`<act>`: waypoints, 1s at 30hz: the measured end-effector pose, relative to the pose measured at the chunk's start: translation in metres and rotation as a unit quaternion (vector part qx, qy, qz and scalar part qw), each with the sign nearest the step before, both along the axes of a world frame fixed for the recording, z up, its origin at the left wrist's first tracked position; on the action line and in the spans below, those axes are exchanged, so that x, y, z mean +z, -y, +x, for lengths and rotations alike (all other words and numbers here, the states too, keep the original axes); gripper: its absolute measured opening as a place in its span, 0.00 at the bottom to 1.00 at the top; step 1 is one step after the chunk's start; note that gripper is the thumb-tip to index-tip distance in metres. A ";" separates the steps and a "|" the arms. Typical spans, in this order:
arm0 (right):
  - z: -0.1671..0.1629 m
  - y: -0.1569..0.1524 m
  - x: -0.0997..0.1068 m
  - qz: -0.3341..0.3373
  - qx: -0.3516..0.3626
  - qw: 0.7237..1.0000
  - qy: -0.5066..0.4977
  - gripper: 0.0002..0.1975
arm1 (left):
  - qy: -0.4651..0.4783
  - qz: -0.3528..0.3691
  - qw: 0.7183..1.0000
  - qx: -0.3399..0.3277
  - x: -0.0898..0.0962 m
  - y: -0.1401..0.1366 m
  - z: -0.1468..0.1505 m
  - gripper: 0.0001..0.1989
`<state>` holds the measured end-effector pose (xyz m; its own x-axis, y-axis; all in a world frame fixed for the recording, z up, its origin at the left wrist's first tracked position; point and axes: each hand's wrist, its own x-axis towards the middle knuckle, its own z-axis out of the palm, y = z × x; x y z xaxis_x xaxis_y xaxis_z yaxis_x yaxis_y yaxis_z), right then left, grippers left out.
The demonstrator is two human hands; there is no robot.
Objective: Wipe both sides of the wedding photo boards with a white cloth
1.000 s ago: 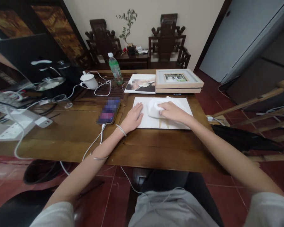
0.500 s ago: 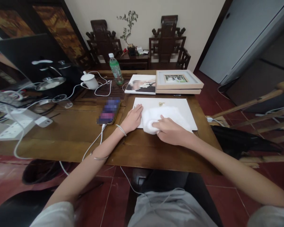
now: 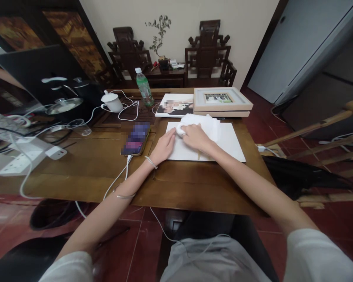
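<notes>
A flat white panel (image 3: pixel 231 147) lies on the wooden table in front of me. My left hand (image 3: pixel 164 147) rests flat on its left edge, fingers stretched out. My right hand (image 3: pixel 196 138) presses a bunched white cloth (image 3: pixel 210 123) onto the panel's far part, with its fingers closed on the cloth. The cloth spreads past the panel's far edge. A small tan piece or mark (image 3: pixel 199 155) shows near the panel's front edge, partly below my right wrist; what it is I cannot make out.
Beyond the panel lie a photo print (image 3: pixel 175 105) and stacked wooden picture frames (image 3: pixel 223 102). To the left are a charging phone (image 3: pixel 136 138), a green-labelled bottle (image 3: pixel 144 88), a white lidded cup (image 3: pixel 112 102), a power strip (image 3: pixel 22 160) and loose cables.
My right hand has moved the cloth away from me and slightly left, from the panel's near part to its far edge. The near tan spot is now uncovered. My left hand stays nearly in place.
</notes>
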<state>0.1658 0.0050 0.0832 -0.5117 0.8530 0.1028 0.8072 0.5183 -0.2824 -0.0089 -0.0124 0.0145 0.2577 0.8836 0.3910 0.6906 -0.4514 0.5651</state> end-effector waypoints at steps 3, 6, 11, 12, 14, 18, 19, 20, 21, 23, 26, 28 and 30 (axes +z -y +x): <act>-0.017 0.010 -0.005 0.007 0.093 0.996 -0.006 0.12 | 0.097 -0.003 0.994 0.059 0.009 0.001 -0.001 0.28; -0.017 0.023 -0.003 -0.023 0.185 0.982 -0.019 0.09 | 0.144 -0.015 0.984 0.103 0.012 0.002 -0.002 0.34; 0.014 0.041 0.026 -0.156 0.232 0.960 -0.012 0.07 | 0.090 -0.001 0.992 0.093 0.011 0.003 0.002 0.33; 0.021 0.042 0.033 -0.181 0.227 0.957 -0.003 0.07 | 0.067 0.006 0.994 0.082 0.010 0.003 0.003 0.32; 0.031 0.039 0.043 -0.202 0.197 0.959 0.019 0.07 | 0.018 0.016 0.998 0.053 0.007 0.004 0.005 0.29; 0.040 0.012 0.046 -0.168 0.096 0.980 0.036 0.05 | -0.089 0.002 0.996 -0.010 0.000 0.005 0.005 0.24; 0.040 0.002 0.043 -0.151 0.075 0.985 0.028 0.04 | -0.111 -0.005 0.994 -0.018 -0.001 0.005 0.004 0.24; 0.038 -0.007 0.040 -0.130 0.056 0.990 0.020 0.05 | -0.129 -0.010 0.991 -0.022 -0.002 0.005 0.003 0.23; 0.034 -0.017 0.036 -0.108 0.039 0.993 0.011 0.05 | -0.142 -0.012 0.990 -0.023 -0.003 0.006 0.002 0.23; 0.022 -0.033 0.028 -0.069 0.008 0.998 0.000 0.09 | -0.155 -0.010 0.988 -0.025 -0.003 0.006 0.001 0.23; -0.004 -0.047 0.018 -0.038 -0.008 0.999 0.003 0.14 | -0.154 0.002 0.987 -0.034 0.001 0.007 0.001 0.22; -0.021 -0.052 0.014 -0.036 0.018 0.999 0.003 0.17 | -0.149 0.004 0.988 -0.041 0.003 0.007 0.001 0.22; -0.033 -0.054 0.013 -0.040 0.034 0.999 -0.003 0.19 | -0.147 0.003 0.988 -0.044 0.005 0.007 0.001 0.22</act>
<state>0.1323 0.0592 0.0963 -0.5687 0.8216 0.0389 0.7689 0.5479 -0.3295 -0.0081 -0.0197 0.0191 0.4364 0.8511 0.2918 0.7830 -0.5190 0.3429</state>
